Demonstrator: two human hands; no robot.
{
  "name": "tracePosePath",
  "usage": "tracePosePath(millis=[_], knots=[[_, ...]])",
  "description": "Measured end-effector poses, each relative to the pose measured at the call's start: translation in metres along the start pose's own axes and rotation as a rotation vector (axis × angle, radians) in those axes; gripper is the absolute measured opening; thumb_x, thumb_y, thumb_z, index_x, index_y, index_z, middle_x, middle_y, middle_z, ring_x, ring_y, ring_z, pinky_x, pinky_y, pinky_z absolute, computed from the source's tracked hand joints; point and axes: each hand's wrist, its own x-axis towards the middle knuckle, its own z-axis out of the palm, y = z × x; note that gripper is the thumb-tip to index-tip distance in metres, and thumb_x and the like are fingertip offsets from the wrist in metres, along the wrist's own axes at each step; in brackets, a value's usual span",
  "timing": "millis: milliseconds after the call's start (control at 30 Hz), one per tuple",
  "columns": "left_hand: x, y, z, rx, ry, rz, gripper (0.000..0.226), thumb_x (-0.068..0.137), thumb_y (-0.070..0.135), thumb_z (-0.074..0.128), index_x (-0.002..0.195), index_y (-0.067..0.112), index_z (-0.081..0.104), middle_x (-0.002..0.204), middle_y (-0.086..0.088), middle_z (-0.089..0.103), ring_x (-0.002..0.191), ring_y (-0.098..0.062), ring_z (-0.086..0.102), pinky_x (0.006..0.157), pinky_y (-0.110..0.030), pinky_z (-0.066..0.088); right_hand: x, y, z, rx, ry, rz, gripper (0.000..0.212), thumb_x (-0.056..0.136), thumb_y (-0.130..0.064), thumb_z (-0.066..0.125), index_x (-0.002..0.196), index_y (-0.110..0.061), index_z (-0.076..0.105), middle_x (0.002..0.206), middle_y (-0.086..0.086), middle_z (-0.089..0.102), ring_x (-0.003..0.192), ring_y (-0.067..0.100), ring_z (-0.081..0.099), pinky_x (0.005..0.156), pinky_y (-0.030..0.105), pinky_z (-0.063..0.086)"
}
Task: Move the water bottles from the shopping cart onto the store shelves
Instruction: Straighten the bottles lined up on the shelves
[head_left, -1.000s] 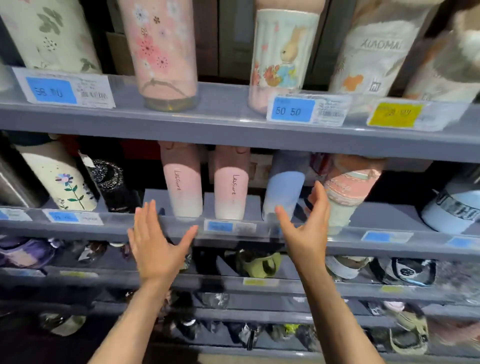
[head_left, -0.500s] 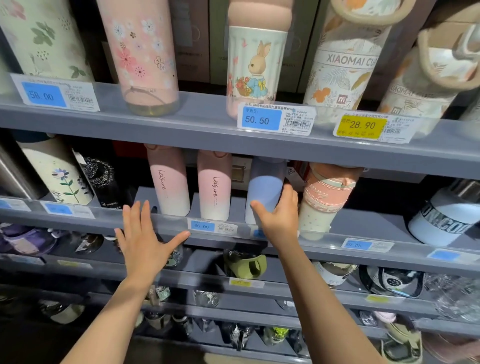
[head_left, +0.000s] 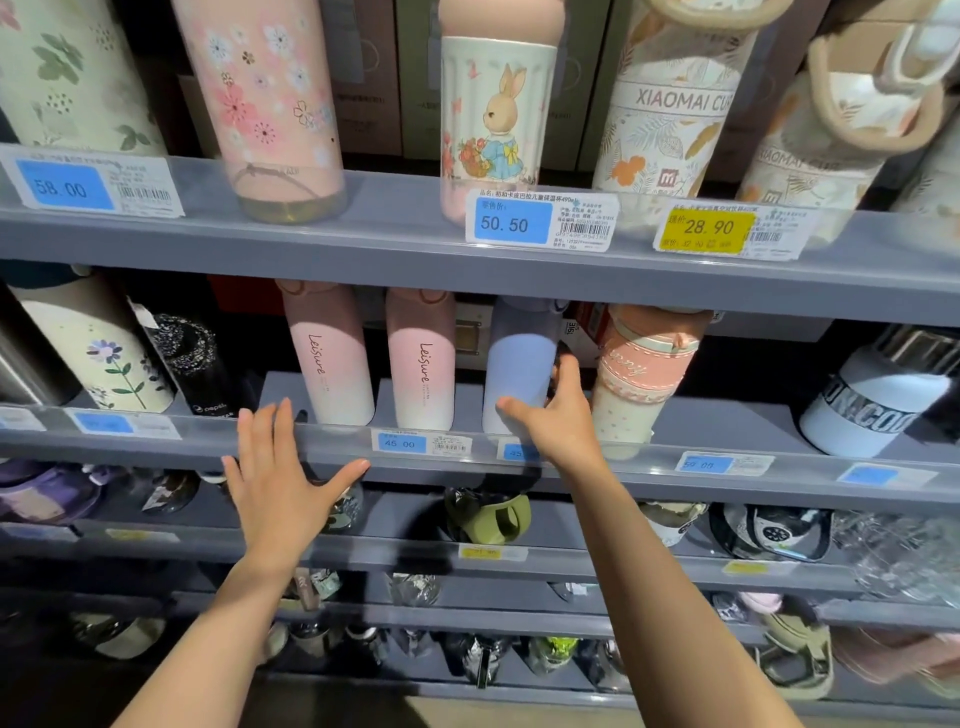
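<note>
At the middle shelf's front lip (head_left: 597, 467), the right hand (head_left: 558, 421) grips the blue bottle (head_left: 517, 374), thumb in front, fingers in the narrow gap beside the peach cup (head_left: 641, 379). Left of it stand two pink bottles (head_left: 421, 364), closely spaced. The left hand (head_left: 283, 478) hovers flat and spread before the lip, as half a second ago; the right hand's grip is unchanged.

Centre frame, the blue bottle (head_left: 517, 382) and two pink bottles (head_left: 332, 364) look smooth and matt. The grey shelf (head_left: 363, 249) edge is matt, its clear plastic strip (head_left: 649, 457) glossy over paper price labels (head_left: 540, 221).
</note>
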Motion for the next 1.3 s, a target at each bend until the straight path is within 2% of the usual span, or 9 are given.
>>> tracePosePath(millis=[67,233,533,700,933,1067,1167,1233,1300], knots=[[0.000,-0.001,0.000,-0.004,-0.009,0.006,0.114,0.065,0.087,0.035,0.147,0.010,0.025,0.152,-0.009,0.027,0.147,-0.027,0.007,0.105,-0.070,0.022,0.000,-0.002,-0.001,-0.013,-0.007,-0.001,0.057,0.075,-0.024,0.077,0.119,-0.024,0.041,0.120,0.001,0.053,0.108,0.022,0.054,0.089,0.043,0.052],[0.000,-0.003,0.001,-0.025,-0.023,0.009,0.119,0.064,0.094,0.024,0.148,0.010,0.026,0.152,-0.009,0.027,0.147,-0.027,0.006,0.106,-0.069,0.020,0.000,-0.006,0.014,-0.157,0.175,-0.023,0.069,0.068,-0.036,0.082,0.120,-0.013,0.041,0.122,0.002,0.045,0.107,0.020,0.047,0.083,0.033,0.042],[0.000,-0.014,0.003,-0.021,-0.002,0.060,0.104,0.069,0.082,0.037,0.147,0.013,0.027,0.151,-0.008,0.028,0.147,-0.027,0.007,0.108,-0.065,0.022,-0.002,-0.006,0.050,-0.251,0.511,-0.025,0.081,0.065,-0.048,0.082,0.123,-0.007,0.044,0.123,0.009,0.048,0.117,0.030,0.046,0.096,0.044,0.040],[-0.001,-0.015,0.005,-0.019,0.020,0.065,0.096,0.075,0.073,0.052,0.145,0.012,0.030,0.152,-0.010,0.028,0.147,-0.029,0.008,0.109,-0.067,0.022,-0.002,-0.004,0.054,-0.243,0.554,-0.069,0.081,0.065,-0.045,0.084,0.123,-0.004,0.045,0.121,0.012,0.048,0.115,0.032,0.046,0.095,0.045,0.041],[0.000,-0.018,0.007,0.007,-0.010,0.078,0.100,0.073,0.080,0.033,0.147,0.012,0.028,0.153,-0.012,0.026,0.147,-0.029,0.007,0.109,-0.064,0.020,0.002,-0.010,0.046,-0.257,0.452,0.025,0.086,0.064,-0.050,0.083,0.124,-0.008,0.038,0.126,0.008,0.043,0.119,0.029,0.044,0.090,0.044,0.044],[-0.003,-0.020,0.013,0.010,0.034,0.112,0.099,0.078,0.082,0.023,0.149,0.013,0.026,0.157,-0.013,0.020,0.147,-0.028,0.005,0.112,-0.061,0.018,-0.008,-0.012,0.036,-0.187,0.340,0.012,0.106,0.063,-0.047,0.084,0.143,-0.009,0.026,0.140,0.007,0.035,0.131,0.025,0.035,0.102,0.043,0.039],[-0.014,-0.010,0.020,-0.047,0.086,0.127,0.093,0.082,0.079,0.022,0.148,0.013,0.029,0.158,-0.013,0.019,0.148,-0.026,0.007,0.116,-0.055,0.012,-0.033,-0.006,0.020,-0.127,0.313,-0.124,0.085,0.074,-0.033,0.079,0.143,-0.013,0.034,0.135,0.001,0.040,0.123,0.015,0.041,0.103,0.036,0.040],[-0.025,0.005,0.025,-0.076,0.159,0.241,0.075,0.089,0.062,0.037,0.144,0.010,0.037,0.155,-0.017,0.027,0.146,-0.031,0.016,0.116,-0.057,0.014,-0.055,0.002,0.001,-0.126,0.417,-0.291,0.057,0.081,-0.027,0.073,0.130,-0.014,0.048,0.116,-0.005,0.048,0.108,0.011,0.048,0.094,0.027,0.042],[-0.031,0.026,0.032,-0.072,0.207,0.391,0.062,0.091,0.046,0.045,0.139,0.008,0.042,0.151,-0.020,0.032,0.143,-0.034,0.023,0.114,-0.059,0.018,-0.063,0.011,-0.023,-0.074,0.596,-0.334,0.051,0.078,-0.030,0.071,0.123,-0.016,0.050,0.110,-0.006,0.049,0.104,0.016,0.050,0.090,0.027,0.041]])
